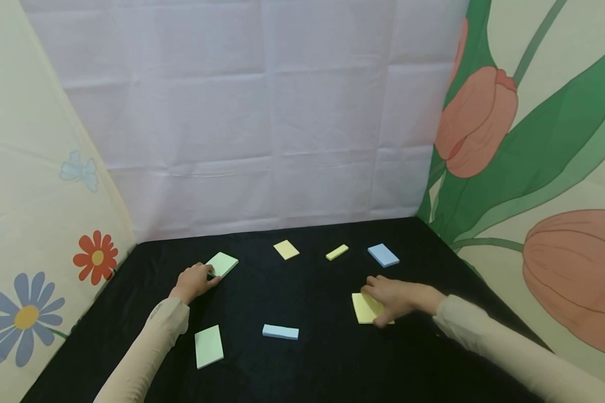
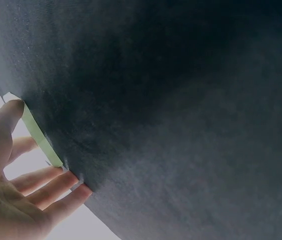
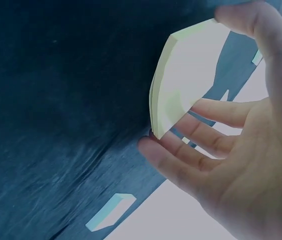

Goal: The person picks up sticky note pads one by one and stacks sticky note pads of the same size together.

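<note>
On the black tabletop [image 1: 322,358], both hands are gripping sticky pads.
Right hand [image 1: 395,299] is pinching the yellow pad [image 1: 364,309] directly beneath it; left hand [image 1: 194,281] is pinching the green pad's [image 1: 223,263] near edge, pad lying just beyond its fingertips.

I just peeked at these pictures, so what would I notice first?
Probably the coloured sticky-note pads scattered over the black tabletop. The left hand grips a green pad near the back left, and the right hand pinches a yellow pad on the right. Big tulips fill the right wall.
</note>
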`<control>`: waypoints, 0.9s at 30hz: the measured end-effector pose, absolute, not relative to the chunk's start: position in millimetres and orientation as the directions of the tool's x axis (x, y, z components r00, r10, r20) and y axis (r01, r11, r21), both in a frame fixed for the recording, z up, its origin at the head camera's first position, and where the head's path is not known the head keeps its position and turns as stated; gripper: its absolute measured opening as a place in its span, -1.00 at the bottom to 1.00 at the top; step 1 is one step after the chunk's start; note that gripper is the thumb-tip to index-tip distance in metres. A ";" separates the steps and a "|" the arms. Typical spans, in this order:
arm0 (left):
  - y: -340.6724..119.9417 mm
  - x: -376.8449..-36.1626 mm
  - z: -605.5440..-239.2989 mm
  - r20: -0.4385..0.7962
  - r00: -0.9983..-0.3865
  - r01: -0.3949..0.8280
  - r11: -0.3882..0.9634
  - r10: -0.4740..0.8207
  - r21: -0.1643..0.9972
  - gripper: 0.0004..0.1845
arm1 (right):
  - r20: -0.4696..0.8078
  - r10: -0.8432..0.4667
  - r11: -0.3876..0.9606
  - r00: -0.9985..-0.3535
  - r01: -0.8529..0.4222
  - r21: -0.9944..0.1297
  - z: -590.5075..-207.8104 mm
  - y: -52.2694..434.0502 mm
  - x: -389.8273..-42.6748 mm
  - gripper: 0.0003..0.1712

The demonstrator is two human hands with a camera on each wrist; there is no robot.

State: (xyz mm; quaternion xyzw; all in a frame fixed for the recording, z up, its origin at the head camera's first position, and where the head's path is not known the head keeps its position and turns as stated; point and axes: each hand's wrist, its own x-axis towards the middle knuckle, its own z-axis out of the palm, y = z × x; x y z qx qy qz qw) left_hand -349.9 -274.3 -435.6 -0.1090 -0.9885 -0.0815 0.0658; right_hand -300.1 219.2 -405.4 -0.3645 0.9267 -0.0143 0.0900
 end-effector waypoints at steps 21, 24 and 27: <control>-273.9 -350.7 -438.0 0.153 -0.971 0.207 0.968 0.186 0.142 -0.63 | -0.162 -0.715 0.698 -0.680 -0.706 -0.116 -407.3 175.9 -303.2 -0.23; -273.8 -350.7 -438.2 0.152 -0.972 0.204 0.968 0.181 0.147 -0.64 | -0.154 -0.720 0.693 -0.677 -0.712 -0.109 -407.2 169.6 -302.6 -0.22; -273.9 -350.9 -437.9 0.153 -0.971 0.205 0.968 0.183 0.146 -0.64 | -0.159 -0.719 0.694 -0.677 -0.712 -0.106 -406.7 164.0 -303.1 -0.21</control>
